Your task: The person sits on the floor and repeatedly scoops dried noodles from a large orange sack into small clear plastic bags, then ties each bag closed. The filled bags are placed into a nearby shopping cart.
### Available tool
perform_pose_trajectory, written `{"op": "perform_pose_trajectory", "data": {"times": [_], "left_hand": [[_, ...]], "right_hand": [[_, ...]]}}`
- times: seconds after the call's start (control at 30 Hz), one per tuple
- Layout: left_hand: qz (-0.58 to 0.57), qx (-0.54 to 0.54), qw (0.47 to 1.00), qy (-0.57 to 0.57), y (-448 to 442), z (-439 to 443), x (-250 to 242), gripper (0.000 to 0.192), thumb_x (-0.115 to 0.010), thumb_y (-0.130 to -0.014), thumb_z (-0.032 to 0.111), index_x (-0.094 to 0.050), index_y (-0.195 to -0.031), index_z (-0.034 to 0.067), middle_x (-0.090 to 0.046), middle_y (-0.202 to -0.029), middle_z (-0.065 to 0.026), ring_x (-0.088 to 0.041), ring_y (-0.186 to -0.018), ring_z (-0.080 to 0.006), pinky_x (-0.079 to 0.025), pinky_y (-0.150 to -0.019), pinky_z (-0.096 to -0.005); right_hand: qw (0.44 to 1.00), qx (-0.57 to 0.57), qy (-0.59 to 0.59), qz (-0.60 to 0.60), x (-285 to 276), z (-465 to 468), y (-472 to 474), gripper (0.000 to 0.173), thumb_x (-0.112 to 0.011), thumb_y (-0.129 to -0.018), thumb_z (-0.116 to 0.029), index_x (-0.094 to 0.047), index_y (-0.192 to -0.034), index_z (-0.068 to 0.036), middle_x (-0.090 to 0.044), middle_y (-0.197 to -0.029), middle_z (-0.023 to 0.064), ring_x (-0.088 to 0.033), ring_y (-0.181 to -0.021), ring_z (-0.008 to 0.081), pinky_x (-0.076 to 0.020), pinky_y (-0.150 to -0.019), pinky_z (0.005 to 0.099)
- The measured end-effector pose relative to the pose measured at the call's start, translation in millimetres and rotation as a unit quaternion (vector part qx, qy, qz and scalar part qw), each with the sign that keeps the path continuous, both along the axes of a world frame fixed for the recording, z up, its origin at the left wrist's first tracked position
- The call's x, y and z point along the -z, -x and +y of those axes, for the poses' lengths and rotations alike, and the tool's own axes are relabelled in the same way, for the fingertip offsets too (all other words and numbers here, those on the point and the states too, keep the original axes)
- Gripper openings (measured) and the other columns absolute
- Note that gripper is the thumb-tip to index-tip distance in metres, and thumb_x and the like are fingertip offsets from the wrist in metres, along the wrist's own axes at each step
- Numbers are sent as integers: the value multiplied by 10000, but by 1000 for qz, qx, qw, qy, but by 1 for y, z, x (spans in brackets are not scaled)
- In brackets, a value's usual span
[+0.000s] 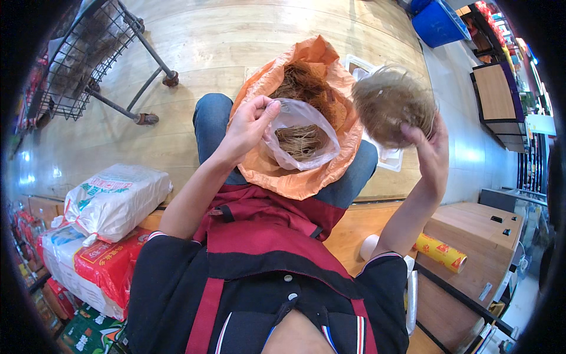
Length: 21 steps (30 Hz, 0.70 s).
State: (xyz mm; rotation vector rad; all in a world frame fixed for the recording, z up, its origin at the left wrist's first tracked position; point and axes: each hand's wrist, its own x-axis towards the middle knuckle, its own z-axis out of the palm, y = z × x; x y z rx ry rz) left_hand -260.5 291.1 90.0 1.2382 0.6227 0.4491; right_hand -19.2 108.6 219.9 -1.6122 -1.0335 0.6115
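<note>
My left hand (253, 124) pinches the rim of a clear plastic bag (325, 152). Inside that bag lies a bundle of thin brown dried strands (299, 140). The bag rests in the mouth of an orange woven sack (305, 183) between my knees. Darker reddish-brown fibrous strands (305, 82) fill the sack's far side. Out to the right, my right hand (426, 137) grips a tangled clump of dried strands (391, 104), its edges blurred. Part of my right hand is hidden behind the clump.
White plastic trays (391, 159) sit on the floor behind the clump. A wire cart (88, 62) on casters stands at far left. Beside my left arm, a white sack (117, 199) lies on red-and-white packages (97, 261). A yellow roll (442, 252) lies at right; a blue bin (437, 24) stands beyond.
</note>
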Motion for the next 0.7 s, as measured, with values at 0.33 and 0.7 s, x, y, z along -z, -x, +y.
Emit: {"op": "perform_pose_trajectory", "data": {"times": [0.33, 0.7], "left_hand": [[-41, -26, 994, -100, -2, -14, 1, 176, -528, -990, 214, -545, -956, 42, -514, -690, 50, -472, -595, -20, -400, -536, -195], [14, -23, 1000, -12, -7, -14, 7, 182, -490, -1002, 211, -514, -918, 51, -457, -601, 41, -381, -431, -21, -318, -374, -197]], "right_hand": [[911, 130, 2, -391, -29, 35, -13, 439, -617, -833, -57, -528, -1249, 53, -653, -1089, 132, -645, -928, 179, -520, -817, 297], [985, 18, -70, -154, -54, 35, -41, 461, -642, -839, -58, -509, -1271, 38, -639, -1120, 108, -607, -1014, 168, -477, -903, 298]]}}
